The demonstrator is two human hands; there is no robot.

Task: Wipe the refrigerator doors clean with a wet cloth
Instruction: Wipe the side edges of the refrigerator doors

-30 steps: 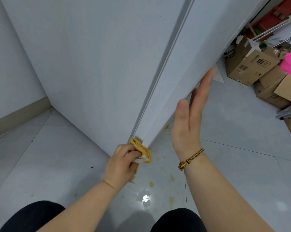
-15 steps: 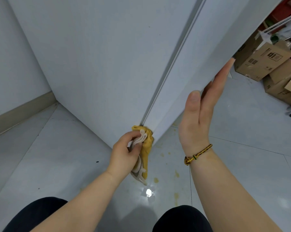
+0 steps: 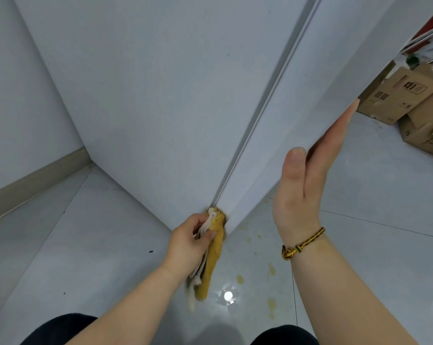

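Our left hand (image 3: 188, 242) clenches a crumpled mustard-yellow cloth with white fringe (image 3: 216, 247). The cloth's top presses into the bottom of the seam between the pale grey left refrigerator door (image 3: 160, 95) and the matching right refrigerator door (image 3: 307, 108). Our right hand (image 3: 302, 192), fingers straight, lies flat against the right refrigerator door's outer edge. Yellowish spots (image 3: 271, 269) mark the glossy floor (image 3: 86, 245) below.

The flat pale grey-white refrigerator doors (image 3: 160, 95) are plain. The folded mustard-yellow cloth (image 3: 214, 255) carries off-white fringe. The braided wrist bracelet (image 3: 303, 244) mixes yellow and black. The glossy pale grey floor tiles (image 3: 86, 245) show yellow-brown stains (image 3: 271, 268). The brown cardboard boxes (image 3: 397, 95) bear black print.
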